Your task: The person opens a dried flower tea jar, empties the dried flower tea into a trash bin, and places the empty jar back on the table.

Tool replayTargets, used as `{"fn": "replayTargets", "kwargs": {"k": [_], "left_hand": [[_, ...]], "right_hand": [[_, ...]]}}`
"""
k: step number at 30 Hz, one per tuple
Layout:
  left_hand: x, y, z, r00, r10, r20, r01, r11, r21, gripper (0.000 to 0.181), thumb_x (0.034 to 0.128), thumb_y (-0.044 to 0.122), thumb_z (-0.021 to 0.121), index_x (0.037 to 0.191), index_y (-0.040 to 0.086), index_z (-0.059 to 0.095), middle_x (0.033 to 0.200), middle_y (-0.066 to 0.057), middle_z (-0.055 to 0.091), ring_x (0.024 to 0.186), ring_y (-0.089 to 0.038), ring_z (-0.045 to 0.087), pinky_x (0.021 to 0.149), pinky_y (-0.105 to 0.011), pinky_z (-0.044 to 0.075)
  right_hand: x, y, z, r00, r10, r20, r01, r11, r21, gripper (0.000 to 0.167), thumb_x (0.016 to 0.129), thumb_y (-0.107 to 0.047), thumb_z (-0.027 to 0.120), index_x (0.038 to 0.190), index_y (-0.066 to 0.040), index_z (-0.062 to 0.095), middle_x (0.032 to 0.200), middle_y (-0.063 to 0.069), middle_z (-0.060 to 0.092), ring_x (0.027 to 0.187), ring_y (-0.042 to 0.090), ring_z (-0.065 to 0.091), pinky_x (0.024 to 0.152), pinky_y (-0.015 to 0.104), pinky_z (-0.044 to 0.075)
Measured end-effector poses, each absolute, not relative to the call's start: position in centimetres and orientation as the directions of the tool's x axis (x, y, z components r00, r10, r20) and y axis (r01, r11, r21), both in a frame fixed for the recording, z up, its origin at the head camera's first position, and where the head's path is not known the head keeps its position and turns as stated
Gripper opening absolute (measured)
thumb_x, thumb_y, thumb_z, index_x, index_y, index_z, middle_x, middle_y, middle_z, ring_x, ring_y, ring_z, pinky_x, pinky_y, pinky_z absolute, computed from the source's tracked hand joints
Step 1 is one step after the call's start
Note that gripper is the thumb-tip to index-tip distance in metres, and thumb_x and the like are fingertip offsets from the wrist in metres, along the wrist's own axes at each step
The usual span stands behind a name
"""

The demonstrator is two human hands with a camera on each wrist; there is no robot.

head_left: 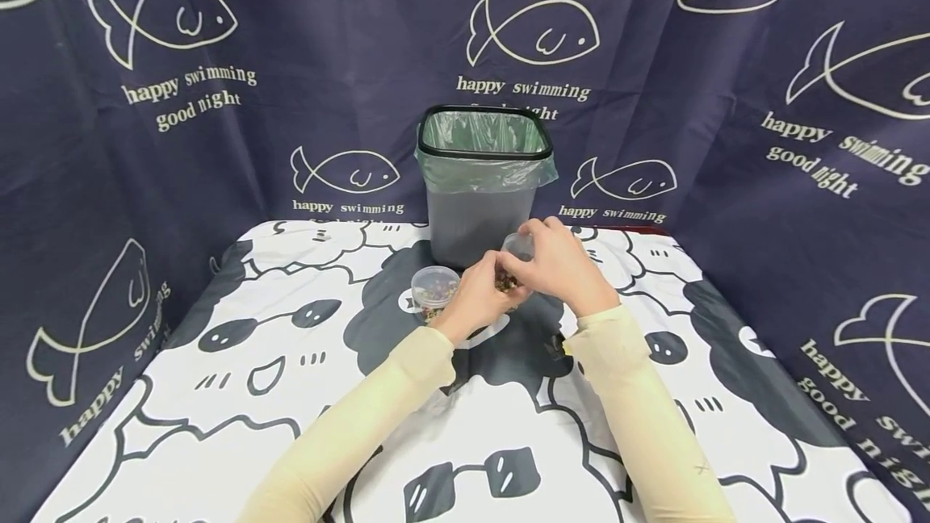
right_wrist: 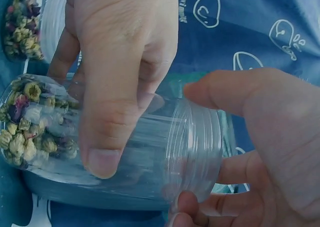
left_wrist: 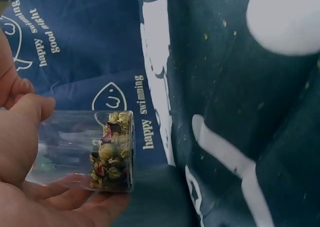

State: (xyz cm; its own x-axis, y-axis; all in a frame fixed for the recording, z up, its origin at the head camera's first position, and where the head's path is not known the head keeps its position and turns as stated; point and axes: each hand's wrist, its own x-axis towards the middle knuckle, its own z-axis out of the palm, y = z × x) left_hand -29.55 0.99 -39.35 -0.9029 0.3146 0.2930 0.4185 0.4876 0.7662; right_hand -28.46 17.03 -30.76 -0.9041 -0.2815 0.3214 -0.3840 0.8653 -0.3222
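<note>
Grips clear jar (right_wrist: 152,154) round body with curled fingers of left hand (head_left: 474,295), thumb across near side; holds ribbed top between thumb and fingers of right hand (head_left: 558,261). Contains dried flower buds (left_wrist: 110,154), gathered at bottom, well apart from right fingertips. Just left of left fingers: second jar (head_left: 434,286), partly blocked by left wrist. Beyond both hands: grey bin (head_left: 468,224) with green liner (head_left: 465,174). Underneath: cartoon-print tablecloth (head_left: 305,426).
</note>
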Motion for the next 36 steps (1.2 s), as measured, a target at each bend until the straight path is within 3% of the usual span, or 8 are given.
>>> {"fn": "replayTargets", "kwargs": {"k": [14,21,27,36], "left_hand": [[-29.2,-1.0,-38.2,-0.874,0.278,0.398,0.485,0.528,0.697,0.056,0.0895,0.033,0.077,0.134,0.014,0.051,0.115,0.001,0.06,0.105,-0.014,0.06,0.094,-0.035,0.052],[-28.9,-1.4,-36.9,-0.85,0.279,0.448,0.523,0.562,0.641,0.055,0.0867,0.035,0.078,0.131,0.015,0.052,0.11,0.001,0.057,0.097,-0.016,0.055,0.088,-0.036,0.05],[-28.8,-1.8,-36.0,-0.808,0.261,0.528,0.556,0.634,0.537,0.057,0.0857,0.036,0.076,0.132,0.012,0.053,0.108,-0.004,0.059,0.093,-0.018,0.052,0.081,-0.035,0.047],[-28.9,-3.0,-35.2,-0.71,0.268,0.651,0.606,0.703,0.372,0.062,0.0814,0.033,0.077,0.134,0.01,0.053,0.107,-0.003,0.059,0.096,-0.02,0.055,0.085,-0.036,0.048]], "right_hand": [[-26.8,15.3,-30.0,-0.858,-0.248,0.45,-0.422,0.84,-0.34,0.06,0.092,-0.052,0.068,0.124,-0.001,0.063,0.11,0.016,0.059,0.094,0.034,0.058,0.087,0.05,0.05],[-26.1,15.3,-29.4,-0.843,-0.23,0.486,-0.432,0.828,-0.357,0.058,0.093,-0.052,0.069,0.122,-0.002,0.062,0.1,0.012,0.054,0.086,0.029,0.052,0.078,0.044,0.046],[-26.2,15.2,-29.2,-0.821,-0.219,0.527,-0.461,0.799,-0.386,0.056,0.094,-0.048,0.069,0.123,-0.001,0.061,0.102,0.017,0.058,0.087,0.029,0.05,0.076,0.044,0.044],[-26.3,14.6,-29.2,-0.841,-0.175,0.512,-0.445,0.762,-0.47,0.055,0.094,-0.049,0.068,0.128,-0.006,0.061,0.115,0.015,0.061,0.098,0.031,0.057,0.087,0.048,0.048]]}}
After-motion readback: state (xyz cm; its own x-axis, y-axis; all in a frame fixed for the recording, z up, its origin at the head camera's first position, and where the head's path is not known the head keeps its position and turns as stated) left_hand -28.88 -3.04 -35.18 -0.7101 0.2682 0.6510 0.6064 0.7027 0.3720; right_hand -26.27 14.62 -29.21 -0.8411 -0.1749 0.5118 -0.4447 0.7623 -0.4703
